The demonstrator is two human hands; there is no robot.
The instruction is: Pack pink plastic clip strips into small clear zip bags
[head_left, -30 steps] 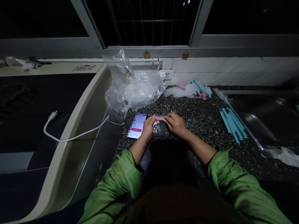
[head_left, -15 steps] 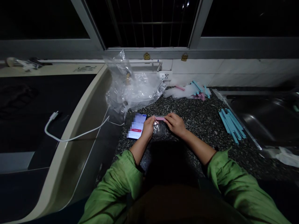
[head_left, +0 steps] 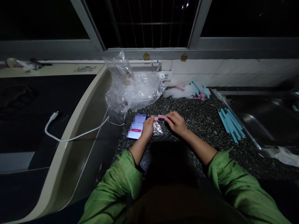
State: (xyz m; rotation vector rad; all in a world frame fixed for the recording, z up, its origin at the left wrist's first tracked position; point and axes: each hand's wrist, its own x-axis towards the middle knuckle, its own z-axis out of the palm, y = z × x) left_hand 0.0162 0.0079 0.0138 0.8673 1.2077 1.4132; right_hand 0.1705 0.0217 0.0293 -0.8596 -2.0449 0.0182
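Observation:
Over the speckled dark counter [head_left: 201,124], my left hand [head_left: 148,127] and my right hand [head_left: 177,123] pinch the two ends of a short pink strip [head_left: 160,117]. A small clear plastic bag [head_left: 159,127] hangs under the strip between the hands; the left fingers also touch it. Both hands are closed in a pinch. A lit phone [head_left: 136,125] lies flat just left of the left hand.
A crumpled clear plastic bag [head_left: 133,90] lies at the back, with a wall socket [head_left: 165,75] behind it. Pink and blue strips [head_left: 196,90] are piled at the back right, and blue strips [head_left: 231,124] lie beside a steel sink [head_left: 268,118]. A white cable [head_left: 70,133] crosses the left appliance.
The pink strip has tilted slightly and the small clear bag under it shows more. Both hands stay almost where they were.

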